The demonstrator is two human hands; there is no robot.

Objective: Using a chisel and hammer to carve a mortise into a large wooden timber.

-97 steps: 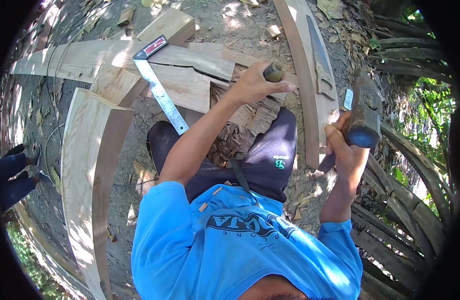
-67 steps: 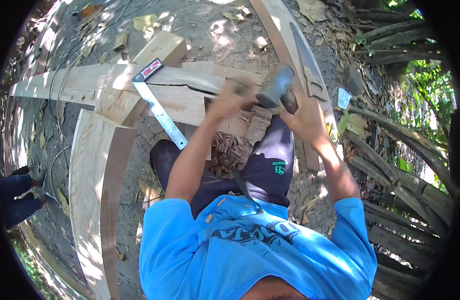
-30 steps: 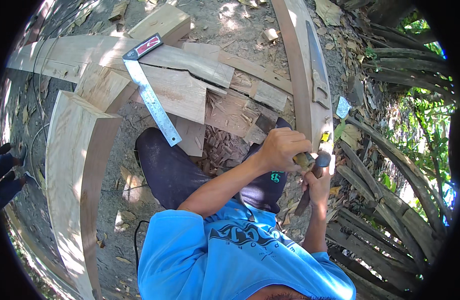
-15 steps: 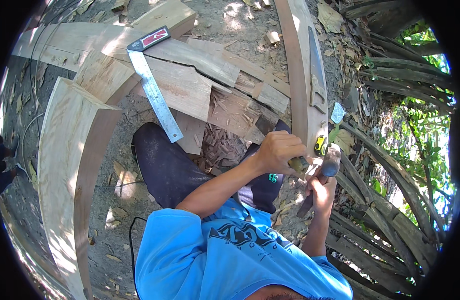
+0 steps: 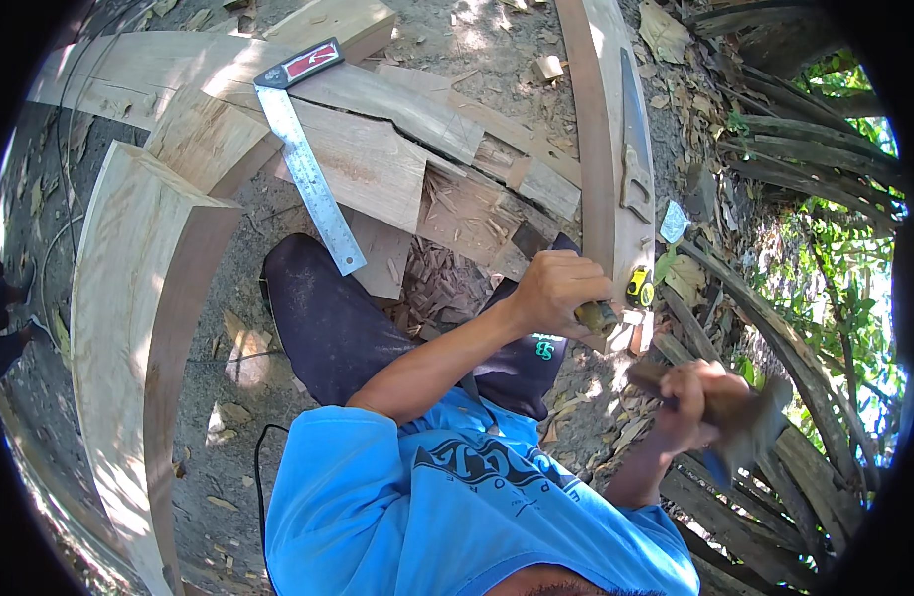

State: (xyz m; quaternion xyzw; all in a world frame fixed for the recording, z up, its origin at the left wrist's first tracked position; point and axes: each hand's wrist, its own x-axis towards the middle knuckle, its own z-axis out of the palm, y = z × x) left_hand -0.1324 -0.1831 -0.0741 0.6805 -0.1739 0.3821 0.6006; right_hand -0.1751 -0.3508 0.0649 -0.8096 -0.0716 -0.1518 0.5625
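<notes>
My left hand [image 5: 561,288] is closed around a chisel, whose worn butt end [image 5: 597,317] sticks out past my fingers. The wide dark chisel blade [image 5: 530,239] meets the timber [image 5: 368,177], beside a recess with loose chips. Off to the right, my right hand [image 5: 693,397] grips a hammer by its dark handle [image 5: 648,377]. The hammer head [image 5: 750,422] is smeared by motion and stands well apart from the chisel. A try square [image 5: 313,179] with a metal blade lies across the timber, its lower end beside my left knee.
A long board [image 5: 601,129] at the right carries a handsaw [image 5: 636,159] and a yellow-black tape measure [image 5: 640,288]. A thick curved beam [image 5: 129,298] stands at the left. Wood chips [image 5: 442,288] lie between my knees. Slatted wood fencing [image 5: 765,308] borders the right side.
My right hand has swung the hammer right and downward, away from the chisel's butt end. My left hand stays nearly in place on the chisel.
</notes>
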